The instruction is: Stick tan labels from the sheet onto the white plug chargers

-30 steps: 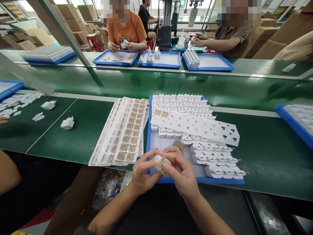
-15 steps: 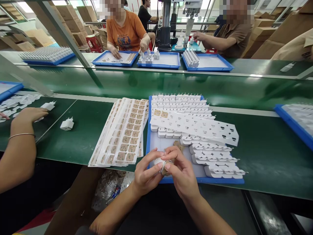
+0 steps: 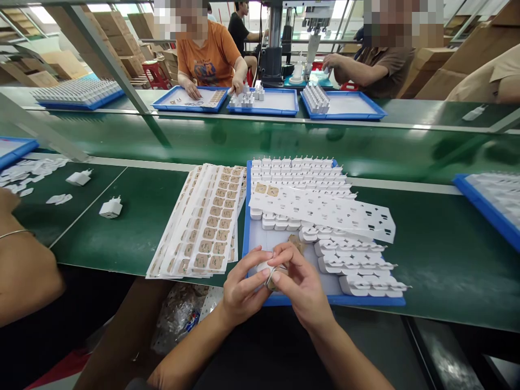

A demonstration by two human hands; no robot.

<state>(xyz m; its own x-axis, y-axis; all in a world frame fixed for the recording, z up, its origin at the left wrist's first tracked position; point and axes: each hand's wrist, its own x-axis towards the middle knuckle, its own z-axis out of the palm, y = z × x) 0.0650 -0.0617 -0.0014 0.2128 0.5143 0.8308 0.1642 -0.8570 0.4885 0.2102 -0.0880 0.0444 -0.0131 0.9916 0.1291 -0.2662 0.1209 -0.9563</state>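
My left hand (image 3: 242, 290) and my right hand (image 3: 303, 287) meet over the near edge of a blue tray (image 3: 247, 227). Between their fingertips is a small white charger plug (image 3: 266, 269) with a tan sticker on it; both hands grip it. Rows of white charger plugs (image 3: 300, 170) fill the back of the tray, and more lie along its right side (image 3: 357, 265). A mostly peeled white sticker backing sheet (image 3: 325, 208) lies across them. Left of the tray lies a fanned stack of sheets with tan stickers (image 3: 207, 222).
Two loose white plugs (image 3: 110, 208) (image 3: 79, 177) lie on the green bench at left, near a co-worker's arm (image 3: 20, 265). Across the green conveyor (image 3: 264, 143), other people work at blue trays (image 3: 264, 103). Another blue tray (image 3: 487, 208) sits at right.
My hands have turned the plug between the fingertips and stayed over the tray's near edge. The co-worker's hand at left reached onto the bench, then drew back.
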